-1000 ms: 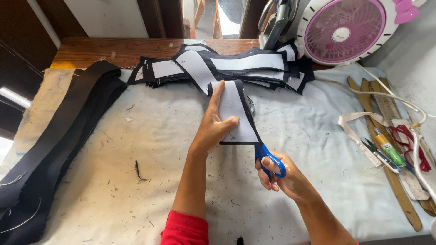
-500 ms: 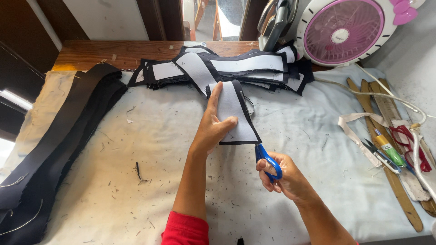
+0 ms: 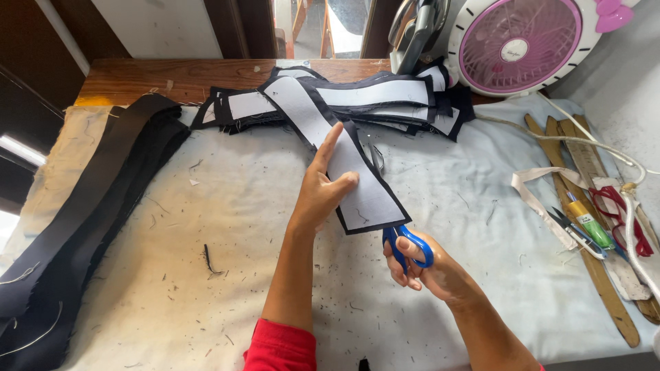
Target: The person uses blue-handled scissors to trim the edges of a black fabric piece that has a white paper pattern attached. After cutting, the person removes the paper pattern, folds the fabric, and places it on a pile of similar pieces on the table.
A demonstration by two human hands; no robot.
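My left hand (image 3: 323, 191) lies flat on a long fabric strip (image 3: 357, 185), white with a black border, pressing it to the cloth-covered table (image 3: 206, 206). The strip runs from a pile of similar strips (image 3: 364, 96) at the back toward me. My right hand (image 3: 430, 268) grips blue-handled scissors (image 3: 407, 244) at the strip's near right edge. The blades are mostly hidden under the strip.
A thick stack of black fabric (image 3: 75, 227) lies along the left edge. A pink and white fan (image 3: 522, 45) stands at the back right. Wooden rulers (image 3: 591, 227), white tape (image 3: 536, 199), small snips (image 3: 574, 230) and red-handled scissors (image 3: 622, 220) lie at the right. Thread scraps litter the cloth.
The scissors have moved a little forward along the strip's right edge. My left hand stays pressed on the strip.
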